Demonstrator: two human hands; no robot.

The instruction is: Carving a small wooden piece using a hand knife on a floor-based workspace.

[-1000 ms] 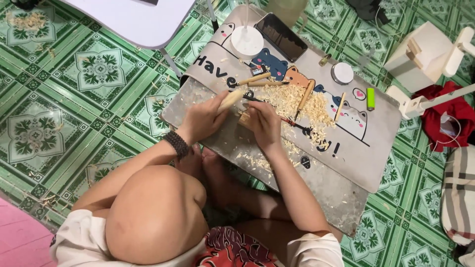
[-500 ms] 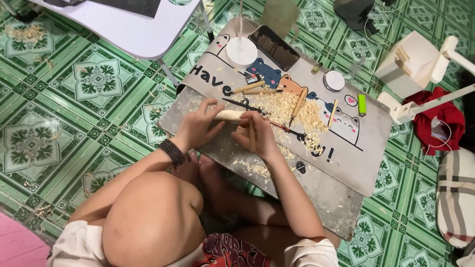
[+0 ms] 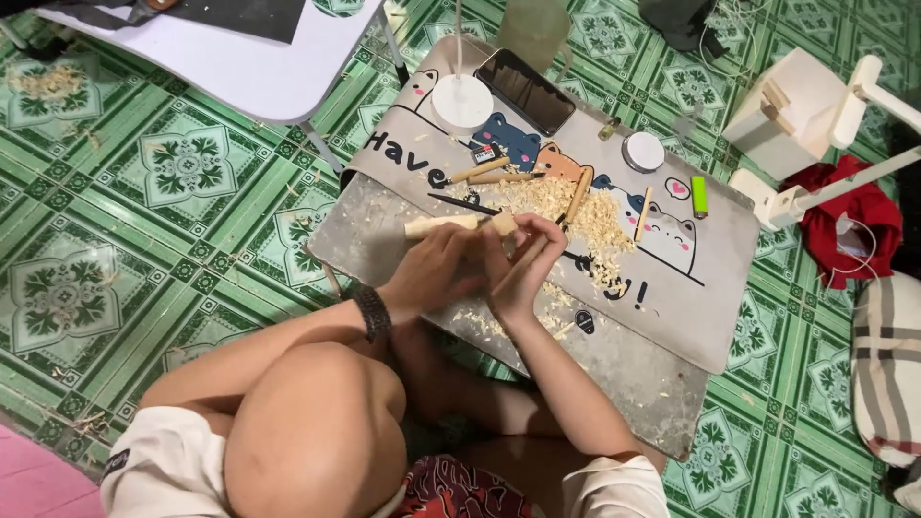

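Over the grey mat (image 3: 691,288), the left hand (image 3: 436,273) gripped a pale wooden stick (image 3: 441,225), and the right hand (image 3: 523,269) closed on its other end. It looked light, stiff, best held mid-length.

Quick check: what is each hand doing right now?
Left hand: closed around a pale wooden stick.
Right hand: fingers curled at the same stick's end; what it holds cannot be told.
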